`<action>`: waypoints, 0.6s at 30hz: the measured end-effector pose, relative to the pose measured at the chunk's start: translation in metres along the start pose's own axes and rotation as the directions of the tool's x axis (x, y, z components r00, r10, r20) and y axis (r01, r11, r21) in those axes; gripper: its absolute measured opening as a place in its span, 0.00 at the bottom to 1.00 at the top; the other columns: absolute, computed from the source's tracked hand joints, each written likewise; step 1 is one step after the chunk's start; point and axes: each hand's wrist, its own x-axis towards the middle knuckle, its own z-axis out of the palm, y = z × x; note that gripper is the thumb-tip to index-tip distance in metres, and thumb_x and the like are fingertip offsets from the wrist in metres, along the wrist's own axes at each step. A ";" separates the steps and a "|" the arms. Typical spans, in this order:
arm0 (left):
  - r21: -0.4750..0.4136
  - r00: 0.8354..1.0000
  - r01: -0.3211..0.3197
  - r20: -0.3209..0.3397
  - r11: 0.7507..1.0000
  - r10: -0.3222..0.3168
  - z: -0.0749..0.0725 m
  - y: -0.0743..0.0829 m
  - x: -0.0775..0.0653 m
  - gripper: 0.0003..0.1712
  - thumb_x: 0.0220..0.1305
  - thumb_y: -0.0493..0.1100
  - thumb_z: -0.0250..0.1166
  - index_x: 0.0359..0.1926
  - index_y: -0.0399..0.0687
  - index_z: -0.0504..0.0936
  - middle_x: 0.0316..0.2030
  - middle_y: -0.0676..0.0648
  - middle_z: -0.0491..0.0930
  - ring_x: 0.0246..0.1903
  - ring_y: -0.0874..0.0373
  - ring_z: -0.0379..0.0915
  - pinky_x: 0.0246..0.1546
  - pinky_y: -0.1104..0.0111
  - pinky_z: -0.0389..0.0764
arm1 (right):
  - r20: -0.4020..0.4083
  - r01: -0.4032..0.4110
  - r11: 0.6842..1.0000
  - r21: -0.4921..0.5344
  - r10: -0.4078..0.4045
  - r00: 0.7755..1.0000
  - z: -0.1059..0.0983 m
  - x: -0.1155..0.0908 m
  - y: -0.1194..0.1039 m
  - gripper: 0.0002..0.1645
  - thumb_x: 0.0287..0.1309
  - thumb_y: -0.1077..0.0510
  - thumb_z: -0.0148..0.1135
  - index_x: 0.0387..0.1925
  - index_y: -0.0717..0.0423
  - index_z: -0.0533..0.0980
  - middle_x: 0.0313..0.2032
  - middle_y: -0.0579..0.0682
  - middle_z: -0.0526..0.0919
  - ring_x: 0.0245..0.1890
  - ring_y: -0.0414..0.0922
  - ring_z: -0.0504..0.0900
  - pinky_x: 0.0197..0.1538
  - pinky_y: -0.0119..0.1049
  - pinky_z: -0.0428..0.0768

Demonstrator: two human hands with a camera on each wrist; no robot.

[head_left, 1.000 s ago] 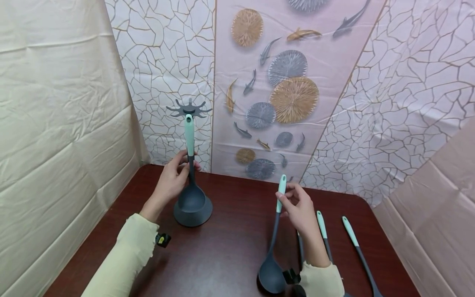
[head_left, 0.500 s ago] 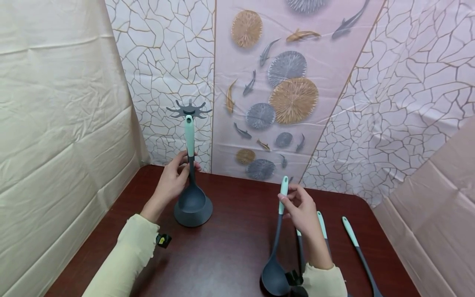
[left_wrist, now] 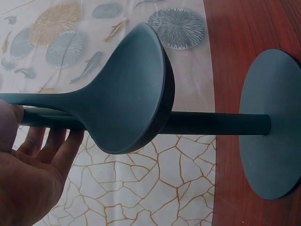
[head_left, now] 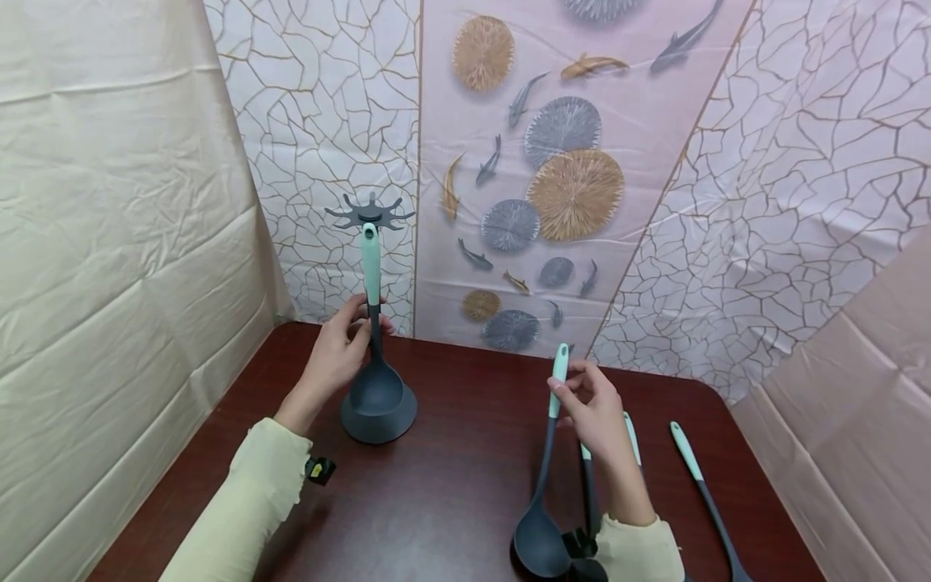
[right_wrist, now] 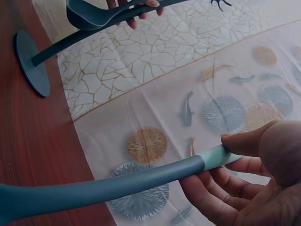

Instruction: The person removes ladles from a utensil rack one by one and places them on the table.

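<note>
On the left, a dark grey soup ladle (head_left: 376, 388) with a mint handle hangs upright against a utensil stand (head_left: 369, 212). My left hand (head_left: 338, 343) holds the ladle's shaft and the stand's pole together; in the left wrist view its fingers (left_wrist: 66, 153) lie behind the pole. My right hand (head_left: 595, 408) pinches the mint handle of a grey serving spoon (head_left: 541, 540) between thumb and fingers. That spoon points bowl-down toward the near side of the table. In the right wrist view its bowl is mostly cut off at the left edge.
More mint-handled utensils lie on the dark red table (head_left: 436, 493) at the right: one far-right utensil (head_left: 701, 489) and two partly hidden by my right arm. A patterned cloth (head_left: 538, 267) hangs behind the table, and pale cloth (head_left: 124, 283) lines the left side.
My right hand has shifted slightly to the right with the serving spoon, mostly in the first half second. The left hand, ladle and stand have stayed in place.
</note>
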 end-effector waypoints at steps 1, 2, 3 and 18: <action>-0.003 1.000 -0.003 0.001 1.000 0.003 0.000 0.000 0.000 0.19 0.84 0.44 0.55 0.69 0.61 0.74 0.47 0.46 0.86 0.29 0.48 0.77 0.28 0.58 0.79 | 0.003 0.001 1.000 -0.001 -0.001 1.000 0.000 0.000 0.000 0.21 0.74 0.53 0.67 0.62 0.55 0.74 0.42 0.60 0.81 0.33 0.47 0.85 0.31 0.46 0.89; -0.007 1.000 -0.005 0.003 1.000 0.005 0.000 0.000 0.000 0.19 0.84 0.44 0.55 0.69 0.61 0.74 0.47 0.45 0.86 0.28 0.47 0.77 0.28 0.58 0.79 | 0.006 0.001 1.000 -0.004 -0.001 1.000 -0.001 0.000 -0.001 0.22 0.74 0.53 0.67 0.62 0.56 0.74 0.42 0.60 0.81 0.33 0.48 0.85 0.31 0.45 0.89; -0.011 1.000 -0.008 0.004 1.000 0.008 0.000 -0.001 0.000 0.19 0.84 0.45 0.55 0.69 0.61 0.74 0.47 0.45 0.86 0.28 0.47 0.76 0.27 0.59 0.78 | 0.010 0.001 1.000 -0.007 -0.001 1.000 -0.001 0.000 -0.001 0.22 0.74 0.53 0.67 0.62 0.56 0.74 0.43 0.61 0.81 0.33 0.48 0.85 0.31 0.45 0.89; -0.018 1.000 -0.011 0.011 1.000 0.011 0.000 -0.001 0.000 0.19 0.84 0.43 0.54 0.70 0.60 0.74 0.47 0.44 0.86 0.29 0.38 0.77 0.28 0.59 0.78 | 0.181 0.033 0.996 -0.079 -0.018 0.983 -0.016 0.008 -0.006 0.17 0.76 0.59 0.63 0.57 0.61 0.67 0.42 0.61 0.79 0.35 0.52 0.87 0.31 0.44 0.89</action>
